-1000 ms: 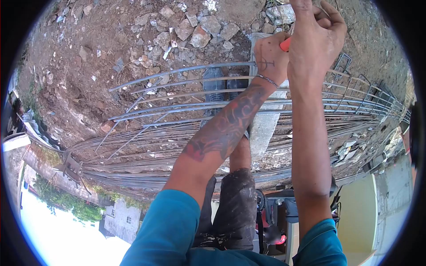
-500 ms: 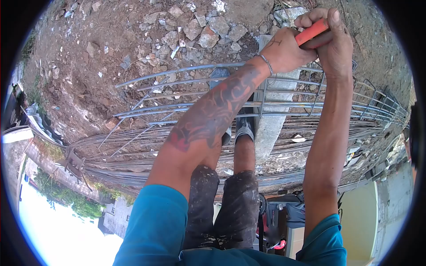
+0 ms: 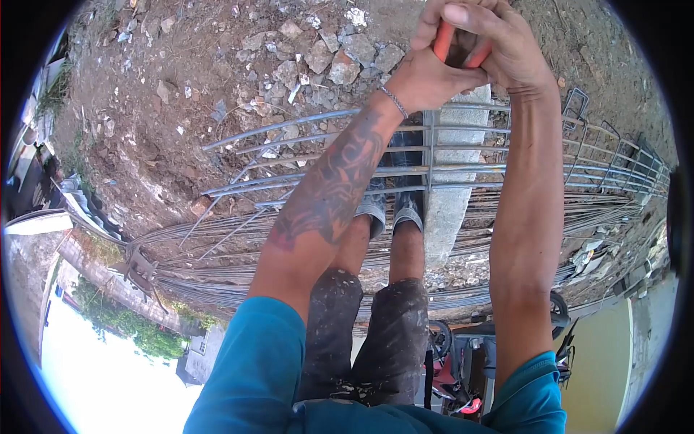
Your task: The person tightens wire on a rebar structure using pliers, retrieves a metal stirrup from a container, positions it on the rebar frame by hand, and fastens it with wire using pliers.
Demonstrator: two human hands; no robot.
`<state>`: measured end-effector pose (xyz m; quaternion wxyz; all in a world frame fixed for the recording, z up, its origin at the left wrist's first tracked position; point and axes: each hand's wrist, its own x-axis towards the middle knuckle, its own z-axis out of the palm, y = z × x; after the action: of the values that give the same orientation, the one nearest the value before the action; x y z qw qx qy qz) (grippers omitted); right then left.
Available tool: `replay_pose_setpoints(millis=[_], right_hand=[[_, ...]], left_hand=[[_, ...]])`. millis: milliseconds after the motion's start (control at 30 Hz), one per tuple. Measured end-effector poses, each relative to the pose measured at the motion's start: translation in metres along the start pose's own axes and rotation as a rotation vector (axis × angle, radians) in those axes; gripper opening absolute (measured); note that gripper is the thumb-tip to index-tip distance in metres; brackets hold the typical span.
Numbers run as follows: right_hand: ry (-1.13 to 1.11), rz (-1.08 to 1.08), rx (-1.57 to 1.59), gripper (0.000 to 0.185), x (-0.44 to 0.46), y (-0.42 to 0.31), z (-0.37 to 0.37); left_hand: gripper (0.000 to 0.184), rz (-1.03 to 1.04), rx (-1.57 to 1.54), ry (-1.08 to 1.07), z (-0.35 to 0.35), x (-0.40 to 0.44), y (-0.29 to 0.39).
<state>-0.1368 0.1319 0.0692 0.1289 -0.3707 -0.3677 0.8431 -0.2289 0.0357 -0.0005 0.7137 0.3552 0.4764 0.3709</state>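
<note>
My right hand [image 3: 502, 36] is closed around red-handled pliers [image 3: 442, 42], its thumb lying across the top. The two handles stand apart, with a dark gap between them; the jaws are hidden. Close against it, my left hand [image 3: 426, 76] is curled at the lower ends of the handles, and part of its fingers is out of sight. Both arms reach forward above a rebar cage [image 3: 448, 170] of long grey bars and square stirrups. A concrete beam [image 3: 448, 210] runs beneath the cage beside my legs.
Bundles of thin steel rods [image 3: 217, 271] lie across the ground near my feet. Broken stones [image 3: 343, 65] are scattered on the dirt ahead. Bent sheet metal [image 3: 83, 199] sits at the left. A parked motorcycle [image 3: 455, 369] is behind me, near a pale wall [image 3: 596, 354].
Both hands have shifted left together with the pliers. The red handles, close together before, are now spread apart. The camera view has moved slightly.
</note>
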Motion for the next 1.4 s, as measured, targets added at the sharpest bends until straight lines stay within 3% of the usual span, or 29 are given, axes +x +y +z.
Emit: replay_pose_setpoints(millis=[67,100,167,300,333,400,433,500,567,600,633,667,700,767,800,867,900,933,967,1067,1133,1167,1200,1233,1267,1333,1400], right_hand=[[0.056,-0.032,-0.085,0.028,0.011,0.013,0.027],[0.449,-0.163,-0.097,0.035,0.005,0.015,0.062],[0.936,-0.280,-0.150,0.057,-0.003,0.027,0.086],[0.940,-0.504,-0.251,0.060,-0.001,0.045,0.088],[0.891,-0.448,-0.149,0.050,-0.003,0.038,0.086],[0.802,-0.353,0.045,0.031,-0.005,0.022,0.075],[0.778,-0.311,-0.127,0.021,-0.002,0.023,0.069],[0.699,-0.274,-0.164,0.021,-0.004,0.028,0.061],[0.628,-0.231,-0.203,0.023,-0.015,0.032,0.039],[0.314,-0.299,-0.052,0.025,-0.021,0.032,0.017],[-0.001,-0.355,0.096,0.027,-0.022,0.032,0.004],[0.012,-0.346,0.095,0.027,-0.021,0.036,0.000],[-0.035,-0.335,0.120,0.028,-0.017,0.039,-0.002],[-0.082,-0.326,0.140,0.031,-0.006,0.027,-0.001],[-0.070,-0.322,0.144,0.031,-0.010,0.020,0.003],[-0.049,-0.141,-0.215,0.034,-0.012,0.005,0.017],[-0.007,-0.141,-0.180,0.035,-0.016,0.007,0.032],[0.034,-0.143,-0.146,0.036,-0.019,0.009,0.047],[0.502,-0.243,0.092,0.034,-0.020,0.009,0.078],[1.512,-0.481,-0.231,0.027,0.007,0.043,0.105],[0.893,-0.464,-0.278,0.027,-0.022,0.040,0.070],[0.795,-0.252,-0.259,0.033,-0.021,0.042,0.035],[0.798,-0.250,-0.256,0.033,-0.018,0.043,0.008],[0.347,-0.271,-0.005,0.036,-0.014,0.041,-0.017],[-0.104,-0.274,0.239,0.040,-0.010,0.040,-0.031],[-0.132,-0.189,0.175,0.042,0.007,0.035,-0.046],[-0.178,-0.096,0.116,0.044,0.011,0.038,-0.034]], left_hand=[[0.018,0.061,0.038,0.588,0.023,-0.016,-0.001],[0.012,0.125,0.329,0.701,0.034,-0.024,-0.003],[0.014,0.241,0.323,0.985,0.064,-0.014,-0.018],[0.019,0.324,0.142,1.297,0.093,0.013,-0.020],[0.020,0.327,0.128,1.327,0.094,0.014,-0.020],[0.022,0.333,0.106,1.342,0.093,0.015,-0.018],[0.023,0.327,0.107,1.334,0.092,0.013,-0.017],[0.025,0.302,0.112,1.278,0.086,0.008,-0.014],[0.027,0.289,0.164,1.035,0.070,-0.012,-0.011],[0.028,0.308,0.181,0.815,0.052,-0.025,-0.005],[0.032,0.231,0.310,0.426,0.022,-0.033,0.004],[0.032,0.224,0.299,0.417,0.011,-0.027,0.009],[0.033,0.131,0.222,0.172,0.000,-0.019,0.015],[0.026,-0.051,0.178,-0.032,-0.007,-0.010,0.021],[0.026,-0.058,0.174,-0.042,0.003,-0.013,0.014],[0.024,0.261,-0.101,0.456,0.020,-0.021,-0.007],[0.025,0.043,-0.056,0.509,0.031,-0.031,-0.010],[0.027,0.242,0.226,0.706,0.044,-0.036,-0.022],[0.028,0.297,0.183,0.958,0.064,-0.024,-0.022],[0.031,0.327,0.159,1.381,0.100,0.014,-0.008],[0.034,0.317,0.180,1.545,0.098,0.020,-0.004],[0.038,0.258,0.093,1.358,0.094,0.011,-0.006],[0.043,0.199,0.004,1.161,0.091,0.004,-0.011],[0.043,0.178,0.284,0.972,0.071,-0.006,-0.014],[0.034,0.340,0.425,0.761,0.048,-0.013,-0.007],[0.031,-0.048,0.088,0.121,0.010,-0.013,0.011],[0.025,-0.105,0.141,0.247,0.013,-0.012,0.008]])
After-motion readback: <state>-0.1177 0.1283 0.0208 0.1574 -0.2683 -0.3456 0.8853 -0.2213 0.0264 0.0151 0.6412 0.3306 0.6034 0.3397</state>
